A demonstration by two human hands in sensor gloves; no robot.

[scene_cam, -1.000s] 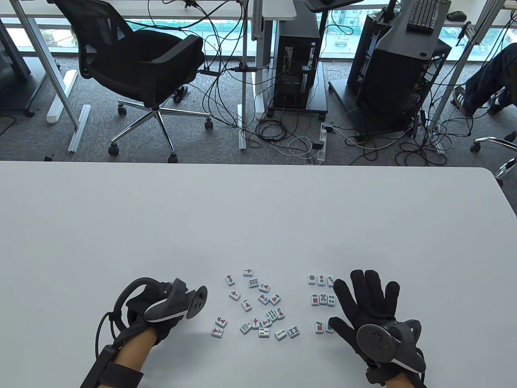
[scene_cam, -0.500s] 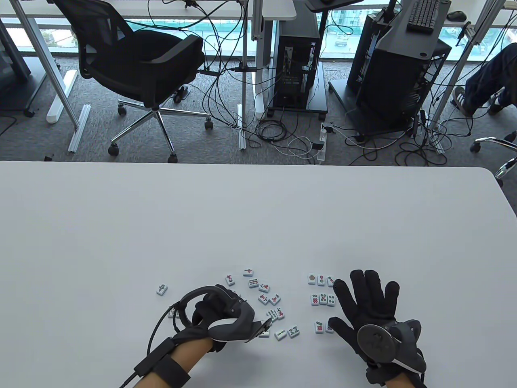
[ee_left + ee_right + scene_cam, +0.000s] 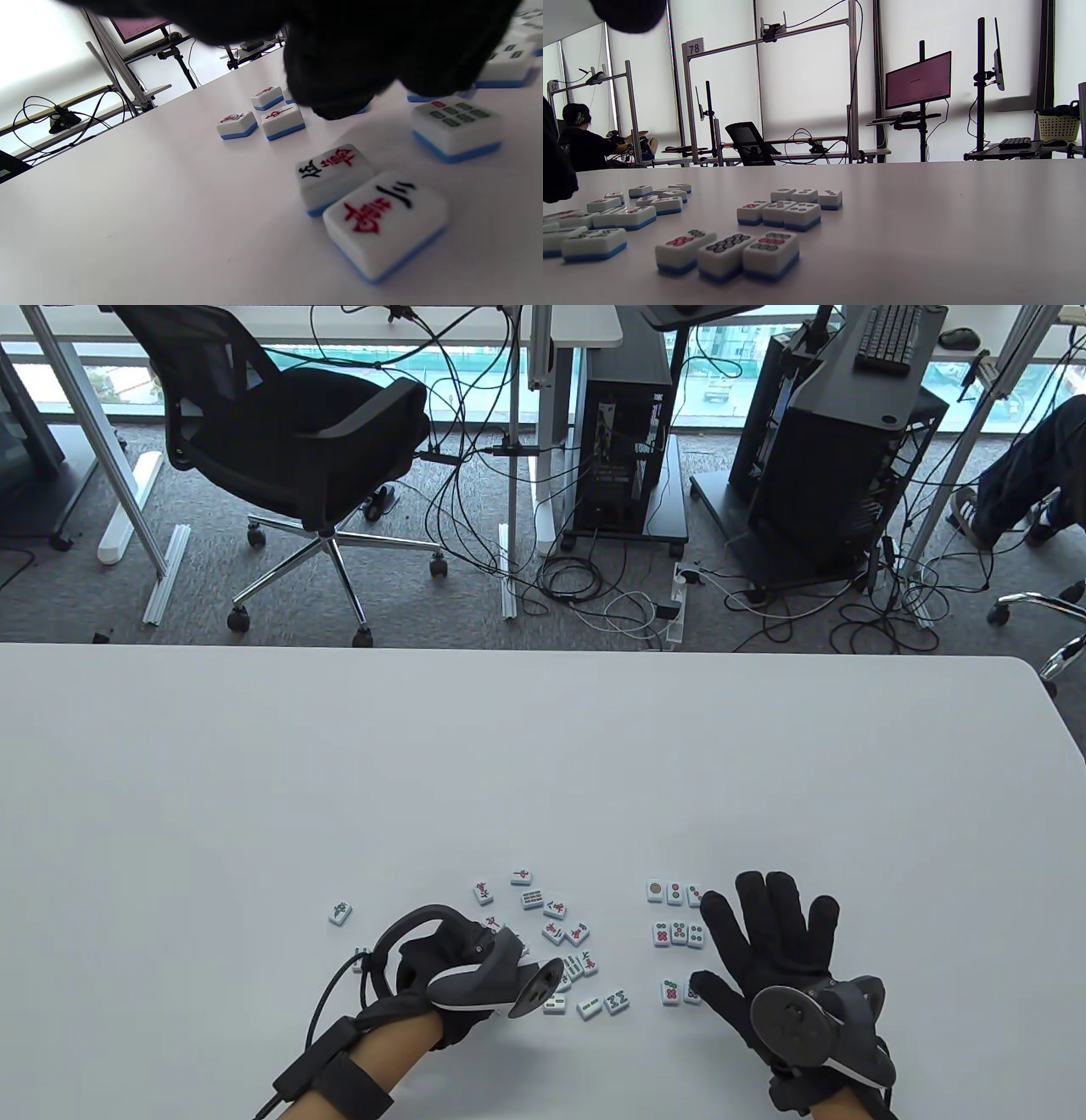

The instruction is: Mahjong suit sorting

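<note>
Table view: my left hand [image 3: 450, 976], grip hidden, could scatter the mixed tiles [image 3: 556, 933]; right hand [image 3: 768, 942] lies spread.

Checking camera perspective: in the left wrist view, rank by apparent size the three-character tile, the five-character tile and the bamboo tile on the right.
1. three-character tile, nearest the camera.
2. five-character tile and bamboo tile look about alike, so no ranking between them.
Nearness probably causes the difference, not real size.
</note>
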